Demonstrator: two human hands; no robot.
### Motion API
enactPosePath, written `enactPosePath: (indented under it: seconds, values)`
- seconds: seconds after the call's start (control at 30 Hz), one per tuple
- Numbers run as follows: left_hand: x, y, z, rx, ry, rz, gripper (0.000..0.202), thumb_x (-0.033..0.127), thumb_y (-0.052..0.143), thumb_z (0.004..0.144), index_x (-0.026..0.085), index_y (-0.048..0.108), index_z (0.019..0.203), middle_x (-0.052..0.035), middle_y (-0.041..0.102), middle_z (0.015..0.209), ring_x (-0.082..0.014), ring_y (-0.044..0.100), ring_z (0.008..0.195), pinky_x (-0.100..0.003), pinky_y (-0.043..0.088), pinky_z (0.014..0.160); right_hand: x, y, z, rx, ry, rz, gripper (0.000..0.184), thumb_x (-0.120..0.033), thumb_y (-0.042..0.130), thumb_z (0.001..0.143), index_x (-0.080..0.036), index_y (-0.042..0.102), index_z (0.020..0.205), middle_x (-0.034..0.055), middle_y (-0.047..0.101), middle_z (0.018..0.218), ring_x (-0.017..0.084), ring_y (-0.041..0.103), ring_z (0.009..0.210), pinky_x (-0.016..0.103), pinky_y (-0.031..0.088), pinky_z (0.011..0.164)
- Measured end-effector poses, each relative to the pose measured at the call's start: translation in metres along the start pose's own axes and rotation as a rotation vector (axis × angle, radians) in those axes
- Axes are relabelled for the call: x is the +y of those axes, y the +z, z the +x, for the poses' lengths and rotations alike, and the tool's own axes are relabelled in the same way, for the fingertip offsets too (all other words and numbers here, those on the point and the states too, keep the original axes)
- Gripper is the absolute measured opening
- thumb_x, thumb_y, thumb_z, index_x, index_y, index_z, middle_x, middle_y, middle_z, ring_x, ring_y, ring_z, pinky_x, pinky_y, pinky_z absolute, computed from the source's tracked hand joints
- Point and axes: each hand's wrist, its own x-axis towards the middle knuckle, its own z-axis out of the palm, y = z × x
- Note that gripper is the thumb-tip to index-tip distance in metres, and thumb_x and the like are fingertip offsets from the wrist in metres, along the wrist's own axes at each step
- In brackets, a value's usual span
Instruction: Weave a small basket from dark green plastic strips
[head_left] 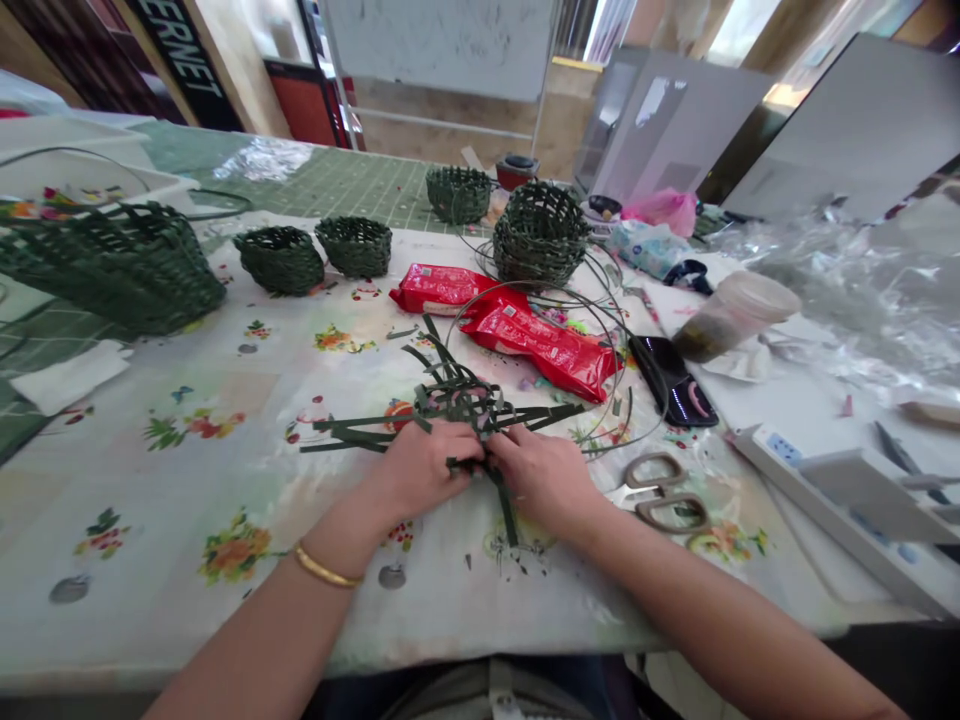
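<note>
A small half-woven basket of dark green flat strips lies on the flowered tablecloth, its loose strip ends sticking out on several sides. My left hand is closed on the near left edge of the weave, fingers curled round the strips. Pressed against the near right edge, my right hand pinches a strip beside the left fingertips. One long strip hangs from between the hands toward me. The fingertips partly cover the spot where they meet. Scissors with grey-brown handles rest just right of my right wrist.
Two red packets and loops of thin green cord lie beyond the weave. Finished green baskets stand farther back and left, including a large one. At right are a phone, a plastic tub and a power strip.
</note>
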Motion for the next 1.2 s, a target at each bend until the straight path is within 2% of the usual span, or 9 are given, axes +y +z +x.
enactPosePath:
  seconds: [0.17,0.33,0.5,0.63,0.8,1.0,1.1,1.2]
  values:
    - [0.002,0.003,0.001,-0.015,-0.008,0.075,0.012,0.021,0.058,0.077,0.018,0.066,0.071,-0.0003,0.067,0.078,-0.0148,0.062,0.076,-0.024,0.039,0.060,0.011,0.000,0.001,-0.040,-0.128,0.100,0.017,-0.019,0.044,0.086,-0.019,0.062,0.089,0.0049,0.060,0.086,0.014,0.055,0.071,0.026,0.026,0.053]
    - [0.004,0.002,0.003,-0.052,-0.078,0.117,0.009,0.021,0.059,0.074,0.018,0.067,0.071,-0.0006,0.067,0.076,-0.0158,0.062,0.075,-0.025,0.038,0.061,0.015,-0.004,0.004,-0.089,-0.103,0.153,0.022,-0.023,0.046,0.087,-0.024,0.066,0.095,0.0034,0.060,0.086,0.013,0.056,0.068,0.024,0.030,0.054]
    - [0.006,0.000,0.005,-0.059,-0.142,0.085,0.011,0.023,0.058,0.074,0.017,0.066,0.070,-0.0015,0.066,0.074,-0.0161,0.062,0.074,-0.025,0.039,0.062,0.014,-0.005,0.006,-0.084,-0.130,0.166,0.020,-0.027,0.050,0.085,-0.025,0.068,0.094,0.0040,0.061,0.090,0.015,0.058,0.071,0.024,0.034,0.057]
    - [0.004,-0.003,0.006,-0.079,-0.113,0.042,0.012,0.023,0.057,0.075,0.016,0.065,0.071,-0.0027,0.066,0.073,-0.0157,0.062,0.072,-0.026,0.041,0.064,0.018,-0.004,0.011,-0.103,-0.144,0.263,0.020,-0.022,0.049,0.085,-0.021,0.068,0.092,0.0041,0.064,0.092,0.016,0.060,0.080,0.023,0.039,0.064]
    - [0.000,-0.006,0.006,-0.094,-0.080,-0.023,0.013,0.025,0.056,0.076,0.016,0.065,0.074,-0.0033,0.067,0.075,-0.0153,0.062,0.074,-0.026,0.044,0.068,0.022,-0.004,0.013,-0.128,-0.239,0.361,0.021,-0.015,0.050,0.083,-0.021,0.067,0.094,0.0038,0.064,0.095,0.014,0.060,0.084,0.022,0.040,0.070]
    - [-0.001,-0.005,0.004,-0.040,-0.048,-0.071,0.011,0.023,0.055,0.076,0.017,0.064,0.074,-0.0016,0.066,0.077,-0.0145,0.062,0.075,-0.025,0.044,0.068,0.011,0.004,0.008,-0.039,-0.055,0.300,0.021,-0.019,0.048,0.082,-0.021,0.066,0.093,0.0038,0.067,0.092,0.017,0.061,0.079,0.025,0.038,0.064]
    - [0.002,-0.004,0.005,-0.043,-0.045,-0.044,0.011,0.022,0.053,0.077,0.018,0.063,0.075,-0.0013,0.065,0.076,-0.0147,0.061,0.073,-0.025,0.043,0.066,0.007,0.006,0.008,-0.055,0.059,0.323,0.017,-0.022,0.049,0.081,-0.022,0.066,0.084,0.0021,0.068,0.081,0.017,0.061,0.074,0.025,0.035,0.060]
    - [0.005,-0.002,0.007,-0.048,-0.055,-0.011,0.014,0.027,0.053,0.078,0.018,0.063,0.074,-0.0009,0.065,0.076,-0.0156,0.060,0.073,-0.027,0.041,0.066,0.005,0.005,0.009,-0.081,0.169,0.322,0.013,-0.026,0.051,0.080,-0.021,0.064,0.079,0.0021,0.068,0.073,0.017,0.059,0.067,0.025,0.030,0.055]
